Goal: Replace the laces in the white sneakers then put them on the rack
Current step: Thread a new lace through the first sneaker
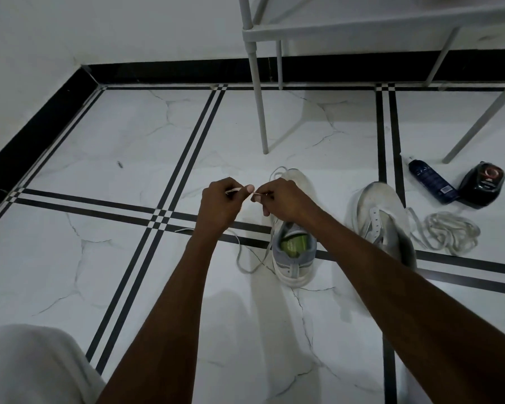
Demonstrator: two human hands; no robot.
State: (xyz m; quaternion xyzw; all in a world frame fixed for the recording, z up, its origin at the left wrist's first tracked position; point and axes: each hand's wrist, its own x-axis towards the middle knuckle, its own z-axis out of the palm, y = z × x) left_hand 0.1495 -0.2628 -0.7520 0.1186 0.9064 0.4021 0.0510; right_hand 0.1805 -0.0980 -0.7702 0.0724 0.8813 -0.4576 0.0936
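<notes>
A white sneaker (293, 258) with a grey collar and green insole stands on the floor, heel toward me. Above its toe, my left hand (220, 204) and my right hand (283, 198) each pinch a white lace (247, 258) between thumb and fingers, close together. The lace trails down in loops to the floor left of the shoe. A second white sneaker (382, 220) lies to the right, without a lace, partly behind my right forearm. A loose bundle of laces (449, 231) lies beside it. The white rack (333, 27) stands at the back.
A dark blue spray bottle (432, 182) and a black polish container (483, 185) lie on the tiled floor at right. Rack legs (261, 112) come down behind the shoes. A black skirting (41, 123) runs along the walls. My knee (32, 365) is at bottom left.
</notes>
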